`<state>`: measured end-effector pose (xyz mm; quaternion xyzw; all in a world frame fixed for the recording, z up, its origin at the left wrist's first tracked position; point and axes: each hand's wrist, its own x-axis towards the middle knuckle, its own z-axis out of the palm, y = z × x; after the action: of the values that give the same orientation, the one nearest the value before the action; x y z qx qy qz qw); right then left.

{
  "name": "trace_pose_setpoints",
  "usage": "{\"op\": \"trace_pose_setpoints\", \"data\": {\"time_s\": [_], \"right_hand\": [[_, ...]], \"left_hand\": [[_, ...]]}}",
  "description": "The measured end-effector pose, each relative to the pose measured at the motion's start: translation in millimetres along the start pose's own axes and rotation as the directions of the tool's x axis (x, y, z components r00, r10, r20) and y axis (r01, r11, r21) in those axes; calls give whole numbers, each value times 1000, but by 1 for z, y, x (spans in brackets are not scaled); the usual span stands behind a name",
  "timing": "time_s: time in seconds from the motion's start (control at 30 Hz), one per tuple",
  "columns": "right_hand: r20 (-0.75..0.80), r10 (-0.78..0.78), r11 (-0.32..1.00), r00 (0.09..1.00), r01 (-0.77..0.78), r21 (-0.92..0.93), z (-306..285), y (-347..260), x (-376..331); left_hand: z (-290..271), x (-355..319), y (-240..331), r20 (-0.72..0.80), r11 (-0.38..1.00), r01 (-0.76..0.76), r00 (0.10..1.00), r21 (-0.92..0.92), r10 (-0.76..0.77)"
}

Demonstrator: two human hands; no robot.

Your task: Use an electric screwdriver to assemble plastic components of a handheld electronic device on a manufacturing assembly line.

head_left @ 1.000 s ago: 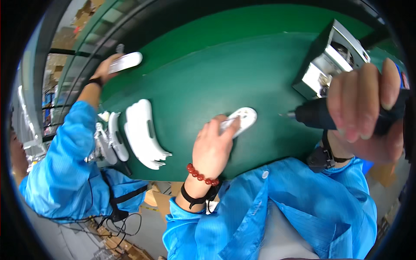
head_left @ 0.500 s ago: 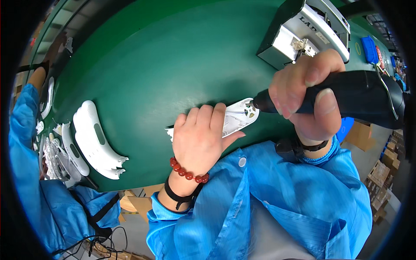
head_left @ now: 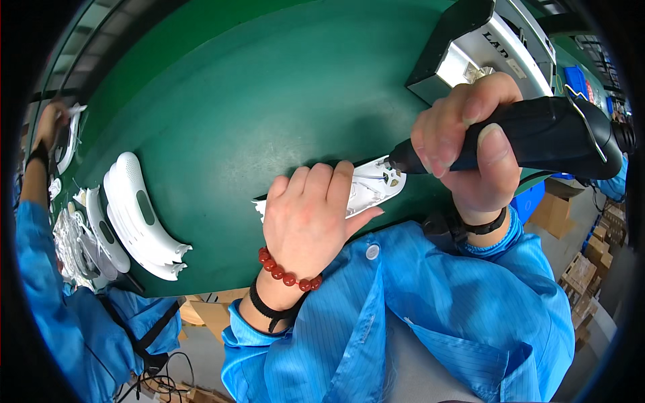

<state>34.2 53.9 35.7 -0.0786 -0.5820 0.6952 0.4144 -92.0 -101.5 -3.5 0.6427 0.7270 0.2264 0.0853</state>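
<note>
My right hand (head_left: 474, 138) is wrapped round a black electric screwdriver (head_left: 537, 138), held nearly level. Its tip meets the far right end of a white plastic shell (head_left: 368, 193), near a cluster of small openings. Over the left part of that shell lies my left hand (head_left: 306, 211), fingers curled over its far edge and thumb along the near side, holding it down on the green table. The shell's hollow inside faces up, with a thin wire visible in it. My palm hides its middle, and a jagged left end sticks out past my fingers.
Stacked curved white shells (head_left: 138, 218) lie to the left, beside a pile of clear and white parts (head_left: 77, 245). A black-and-silver boxy machine (head_left: 494, 54) stands at the far right. At the left edge, a co-worker's arm (head_left: 37, 181) reaches over the green table (head_left: 222, 121).
The screwdriver and my right hand have shifted slightly left, its tip staying at the shell's right end. The co-worker's hand has moved onto a white part at the far left.
</note>
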Motion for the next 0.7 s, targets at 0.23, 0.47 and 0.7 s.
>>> {"op": "trace_pose_setpoints", "data": {"time_s": [0.23,0.47,0.7], "right_hand": [[-14,6,1000,1000,-5,17,2,2,3],[25,69,996,997,-68,-50,8,-1,6],[-115,73,977,991,-94,-193,18,4,-1]], "left_hand": [[0,-1,-1,2,1000,-2,1000,5,2],[2,1,-4,-7,1000,-17,1000,5,17],[3,1,-3,-42,1000,-19,999,17,20]]}}
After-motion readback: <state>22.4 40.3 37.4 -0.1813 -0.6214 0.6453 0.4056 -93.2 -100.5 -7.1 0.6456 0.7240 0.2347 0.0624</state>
